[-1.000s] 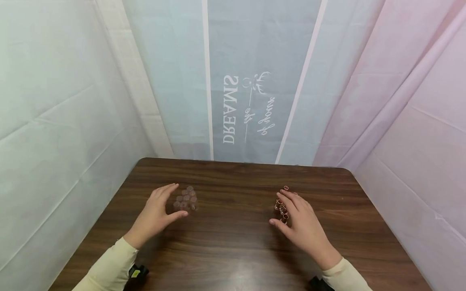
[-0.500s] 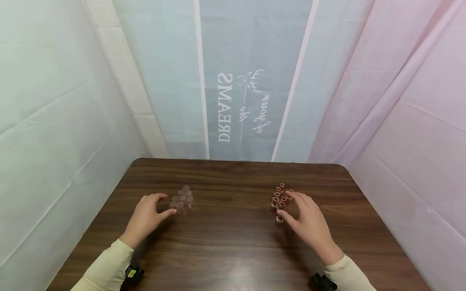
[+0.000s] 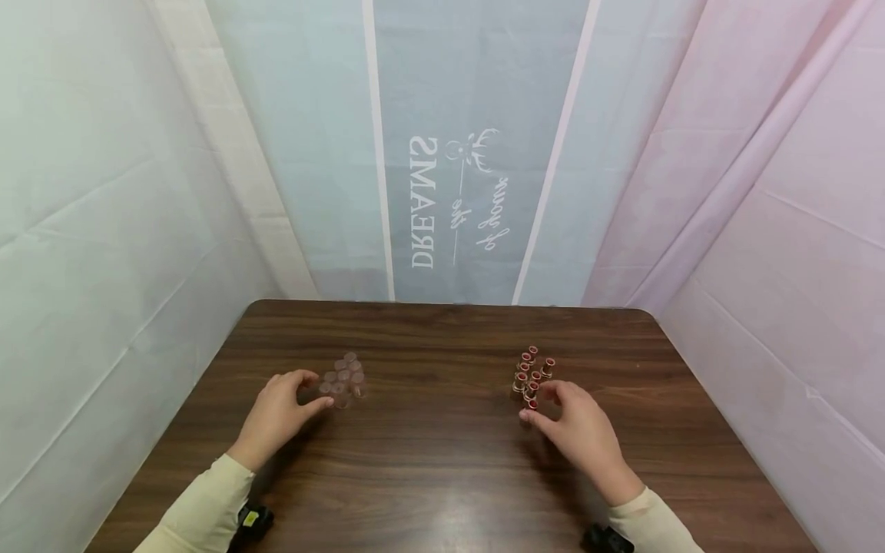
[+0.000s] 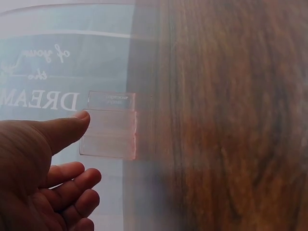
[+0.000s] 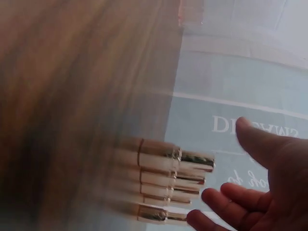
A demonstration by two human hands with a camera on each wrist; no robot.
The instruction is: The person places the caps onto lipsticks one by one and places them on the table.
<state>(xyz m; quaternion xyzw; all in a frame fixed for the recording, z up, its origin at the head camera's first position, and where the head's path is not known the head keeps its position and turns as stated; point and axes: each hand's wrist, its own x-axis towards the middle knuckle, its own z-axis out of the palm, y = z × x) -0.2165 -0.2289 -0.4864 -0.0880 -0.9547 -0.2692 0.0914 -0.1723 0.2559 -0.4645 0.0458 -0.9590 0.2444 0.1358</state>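
Note:
Several clear, faintly pink caps (image 3: 343,375) stand in a cluster on the left of the table, see-through in the left wrist view. Beside their near left edge is my left hand (image 3: 273,417), thumb and index parted in a curve, holding nothing. On the right stands a group of gold lipstick tubes (image 3: 521,382) with red showing in their tops. My right hand (image 3: 584,438) is at the near end of that group, thumb and forefinger on either side of the nearest tube (image 3: 532,405). In the right wrist view a gap shows between thumb and fingers.
A dark wood-grain table (image 3: 442,461) bears both groups, with a wide stretch of bare wood between them. Pale curtains (image 3: 124,230) hang at both sides, and a blue-grey cloth with lettering (image 3: 470,192) hangs at the far edge.
My right hand has drawn back from over the tubes to the nearest one, its fingers closing in. My left hand has pulled slightly back from the caps, its thumb-finger gap narrower.

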